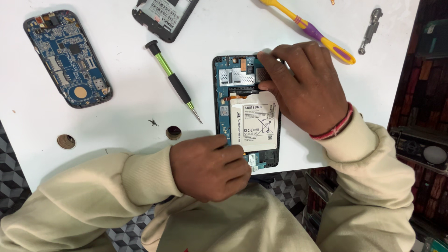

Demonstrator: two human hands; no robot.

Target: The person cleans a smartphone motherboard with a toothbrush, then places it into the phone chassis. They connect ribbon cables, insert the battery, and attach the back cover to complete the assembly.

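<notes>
The opened tablet [247, 116] lies back-up on the white table [126, 107], near its front edge, between the person's two hands. Its back cover is off, so the white battery [255, 125] and the blue circuit board [231, 74] around it show. The left hand [210, 165] rests on the tablet's lower left corner, fingers curled and pressing on the frame there; whether it pinches anything small cannot be told. The right hand [305, 88] lies over the tablet's upper right part, its fingertips [266, 58] bent down onto the board just above the battery, touching it rather than gripping it. A red thread band [336, 128] circles the right wrist.

Just left of the tablet lies a screwdriver [173, 80] with a green and black handle, tip pointing toward the tablet. Farther left lies a bare phone board [67, 58], and at the top edge a dark phone frame [164, 16]. A yellow and purple toothbrush [310, 30] lies beyond the right hand, with a small metal part [371, 30] well to its right.
</notes>
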